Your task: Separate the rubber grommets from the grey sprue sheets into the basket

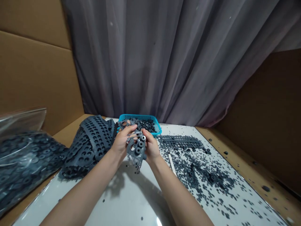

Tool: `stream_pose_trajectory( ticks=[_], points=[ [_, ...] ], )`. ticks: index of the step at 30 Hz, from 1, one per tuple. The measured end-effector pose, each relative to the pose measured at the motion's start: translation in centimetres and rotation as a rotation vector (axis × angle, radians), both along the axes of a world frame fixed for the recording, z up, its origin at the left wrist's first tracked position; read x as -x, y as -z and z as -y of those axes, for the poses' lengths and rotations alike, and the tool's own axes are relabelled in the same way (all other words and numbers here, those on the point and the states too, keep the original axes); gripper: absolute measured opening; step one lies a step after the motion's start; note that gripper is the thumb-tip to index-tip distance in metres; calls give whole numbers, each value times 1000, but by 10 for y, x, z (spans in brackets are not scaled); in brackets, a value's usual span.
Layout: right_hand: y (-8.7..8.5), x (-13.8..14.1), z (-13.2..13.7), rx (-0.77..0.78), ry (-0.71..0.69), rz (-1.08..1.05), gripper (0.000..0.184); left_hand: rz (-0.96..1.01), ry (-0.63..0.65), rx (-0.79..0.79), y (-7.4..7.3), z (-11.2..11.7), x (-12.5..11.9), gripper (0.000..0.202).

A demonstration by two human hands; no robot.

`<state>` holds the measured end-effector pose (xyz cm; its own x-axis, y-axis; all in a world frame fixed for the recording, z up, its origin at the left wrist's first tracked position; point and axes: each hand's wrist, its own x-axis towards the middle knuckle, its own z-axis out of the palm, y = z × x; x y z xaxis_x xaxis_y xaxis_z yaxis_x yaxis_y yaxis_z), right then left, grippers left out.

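Both my hands hold a dark grey rubber sheet [136,150] studded with ring-shaped pieces, above the white table [131,194]. My left hand [123,139] grips its upper left edge, fingers curled round it. My right hand [150,147] pinches its right side, thumb on one ring. Just behind the hands stands a turquoise basket [156,124] holding loose black rings.
A pile of emptied perforated rubber sheets [89,141] lies to the left. A clear bag of black parts [21,157] sits at far left. Small punched scraps [207,179] and a flat sheet [180,142] cover the table's right. Cardboard walls and a grey curtain [164,62] enclose the space.
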<state>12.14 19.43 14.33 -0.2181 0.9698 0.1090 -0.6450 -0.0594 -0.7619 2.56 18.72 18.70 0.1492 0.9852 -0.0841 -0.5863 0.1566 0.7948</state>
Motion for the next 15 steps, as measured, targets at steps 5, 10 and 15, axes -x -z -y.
stream_pose_trajectory(
  ticks=[5, 10, 15],
  points=[
    [4, -10, -3, -89, -117, 46, 48, 25, 33, 28, 2, -1, -4, 32],
    [9, -21, -7, -131, -187, 123, 55, 16, 85, 44, 4, 2, -6, 35],
    [5, -32, -9, -174, -265, 233, 55, -18, 137, 17, -1, 10, -8, 32]
  ],
)
